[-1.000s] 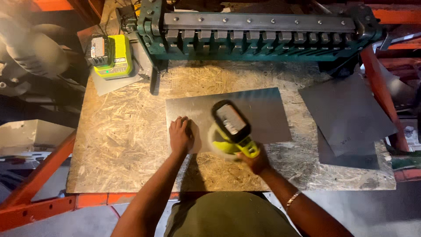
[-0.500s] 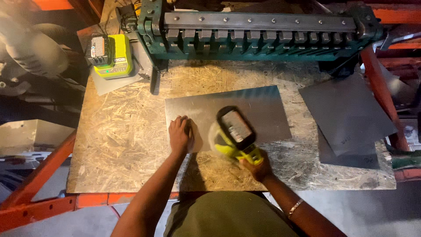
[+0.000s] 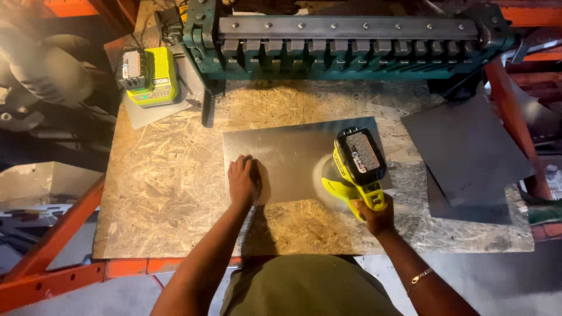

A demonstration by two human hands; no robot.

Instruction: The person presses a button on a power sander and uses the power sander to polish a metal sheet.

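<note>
- On the worktop [image 3: 164, 199], the left hand [image 3: 243, 181] lay flat and open on the metal sheet [image 3: 287, 158], pinning it against sliding.
- Further right, the right hand [image 3: 374, 215] was clamped on the yellow sander [image 3: 354, 169], its pad pressed on the sheet's right edge.

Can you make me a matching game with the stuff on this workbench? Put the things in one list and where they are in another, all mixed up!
Things:
1. yellow sander
2. left hand
3. battery charger
4. dark sheets

Places:
A. far left corner of the board
B. flat on the shiny metal sheet, left part
C. right side of the board, stacked
D. on the shiny sheet's right end, held by the right hand

Pairs: 1-D, 2-B, 3-A, 4-C
</note>
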